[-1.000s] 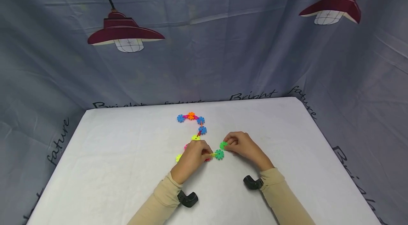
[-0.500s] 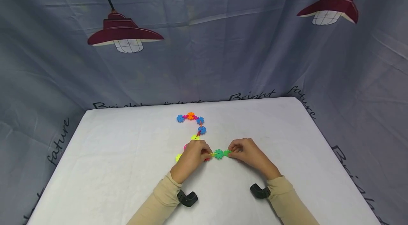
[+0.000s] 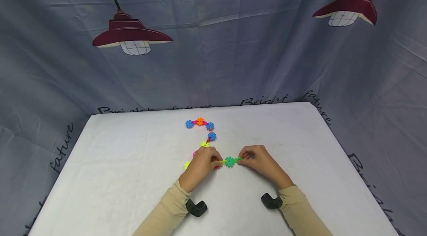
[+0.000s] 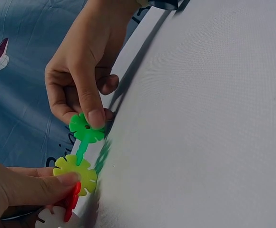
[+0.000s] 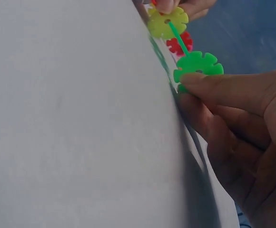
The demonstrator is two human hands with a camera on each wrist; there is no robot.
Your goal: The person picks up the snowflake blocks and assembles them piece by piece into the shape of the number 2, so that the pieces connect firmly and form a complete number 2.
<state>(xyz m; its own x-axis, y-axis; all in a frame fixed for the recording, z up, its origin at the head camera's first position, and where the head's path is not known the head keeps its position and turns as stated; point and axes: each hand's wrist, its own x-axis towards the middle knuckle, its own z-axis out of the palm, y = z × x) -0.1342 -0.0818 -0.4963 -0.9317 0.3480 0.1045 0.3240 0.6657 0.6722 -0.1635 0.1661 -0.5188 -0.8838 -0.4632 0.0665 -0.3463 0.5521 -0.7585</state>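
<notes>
My left hand pinches a yellow notched snowflake disc between thumb and fingers. Slotted into that disc is a darker green disc, seen edge-on in both wrist views. At its far side my right hand pinches a bright green snowflake disc, whose edge meets the darker green one. A red disc joins the yellow disc on the other side, by my left thumb. The linked chain curves away past my left hand, which hides part of it, up to a blue disc at its end.
A white cloth-covered table lies under both hands. Behind it hangs a grey-blue curtain printed with lamps and lettering. Farther along the chain are an orange disc and another blue disc.
My right hand has moved right and toward me, bringing the bright green disc from above the darker green disc to its right side, then turning it more edge-on. The left hand stays put.
</notes>
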